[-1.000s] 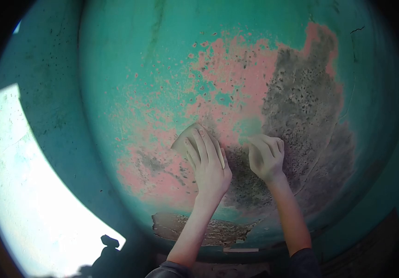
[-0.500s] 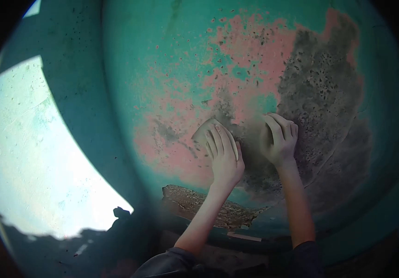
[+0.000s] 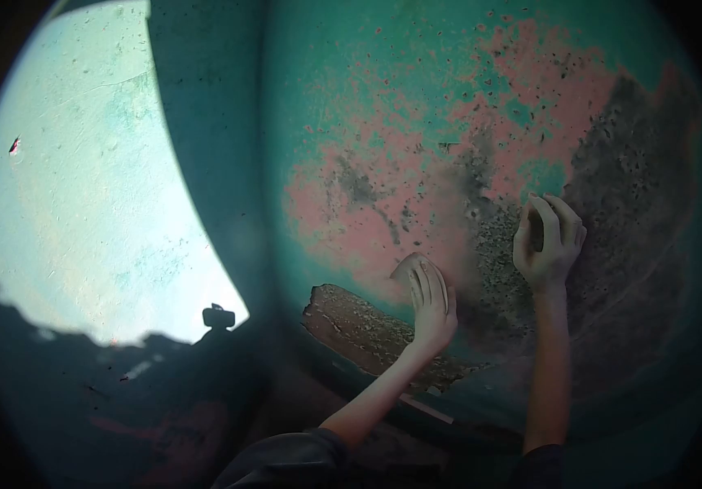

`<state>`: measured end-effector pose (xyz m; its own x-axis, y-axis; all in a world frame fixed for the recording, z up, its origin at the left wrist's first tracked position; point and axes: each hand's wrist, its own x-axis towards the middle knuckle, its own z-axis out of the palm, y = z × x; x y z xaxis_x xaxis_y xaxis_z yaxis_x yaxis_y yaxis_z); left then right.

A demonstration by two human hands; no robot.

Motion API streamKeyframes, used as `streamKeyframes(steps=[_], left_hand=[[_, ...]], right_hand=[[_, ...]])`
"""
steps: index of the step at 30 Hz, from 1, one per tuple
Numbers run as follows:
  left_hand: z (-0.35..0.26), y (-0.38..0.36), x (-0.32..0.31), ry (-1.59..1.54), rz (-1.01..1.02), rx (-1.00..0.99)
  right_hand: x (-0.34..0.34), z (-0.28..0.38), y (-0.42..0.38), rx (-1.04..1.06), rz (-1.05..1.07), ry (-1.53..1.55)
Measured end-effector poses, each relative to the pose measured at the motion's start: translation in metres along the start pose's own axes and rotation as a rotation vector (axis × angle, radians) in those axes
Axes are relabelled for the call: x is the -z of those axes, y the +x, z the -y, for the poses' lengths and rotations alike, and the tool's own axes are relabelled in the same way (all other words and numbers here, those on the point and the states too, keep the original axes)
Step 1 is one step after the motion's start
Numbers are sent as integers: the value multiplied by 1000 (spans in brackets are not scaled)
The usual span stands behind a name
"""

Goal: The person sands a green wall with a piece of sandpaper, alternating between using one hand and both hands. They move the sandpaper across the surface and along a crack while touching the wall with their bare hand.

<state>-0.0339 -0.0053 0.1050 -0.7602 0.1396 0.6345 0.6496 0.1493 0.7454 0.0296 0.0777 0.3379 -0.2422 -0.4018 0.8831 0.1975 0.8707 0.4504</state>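
Observation:
A pale, dusty sheet that looks like sandpaper (image 3: 407, 266) lies flat against the curved, worn surface (image 3: 351, 98). My left hand (image 3: 434, 308) holds it there, fingers pressed together over it. Around it the surface shows pink patches, dark pitted grey areas and green paint. Up and to the right, my right hand (image 3: 552, 243) rests against the dark grey area. Its fingers are curled, with a dark hollow between thumb and fingers, and I see nothing held in it. Both hands look coated in dust.
Below my left hand is a rough brown flaking patch (image 3: 359, 326) on the lower part of the surface. A thin pale strip (image 3: 426, 407) lies beneath it. On the left stands a pale green wall (image 3: 106, 204), brightly sunlit, with dark shadow along its bottom.
The view has swung left, so the surface sits further right. My left hand has slid the sandpaper down across the pink area. My right hand stays curled against the surface.

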Motion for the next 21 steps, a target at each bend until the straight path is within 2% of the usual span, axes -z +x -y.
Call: streamKeyframes(steps=[3, 8, 11, 12, 14, 16, 17, 18, 19, 21], left_hand=[[6, -10, 3, -9, 94, -14], [39, 80, 58, -211, -109, 57], [42, 81, 59, -181, -99, 48], [40, 65, 53, -183, -92, 51], [38, 32, 40, -70, 70, -17], [42, 43, 53, -34, 93, -30], [46, 51, 61, 6, 120, -40], [50, 71, 72, -65, 20, -94], [55, 98, 88, -66, 18, -102], [61, 138, 116, -134, -66, -84]], right_hand=[[-1, -1, -1, 17, 5, -18], [-4, 2, -3, 24, 12, -64], [-7, 3, -6, 16, 13, -76], [-6, 6, -9, 5, 3, -80], [-14, 21, -17, -12, -47, -42], [-21, 34, -31, -29, -98, -2], [-23, 39, -41, -14, -61, 5], [-26, 43, -47, 2, -28, 12], [-29, 46, -51, 1, -34, 7], [-32, 54, -59, 85, 142, 29]])
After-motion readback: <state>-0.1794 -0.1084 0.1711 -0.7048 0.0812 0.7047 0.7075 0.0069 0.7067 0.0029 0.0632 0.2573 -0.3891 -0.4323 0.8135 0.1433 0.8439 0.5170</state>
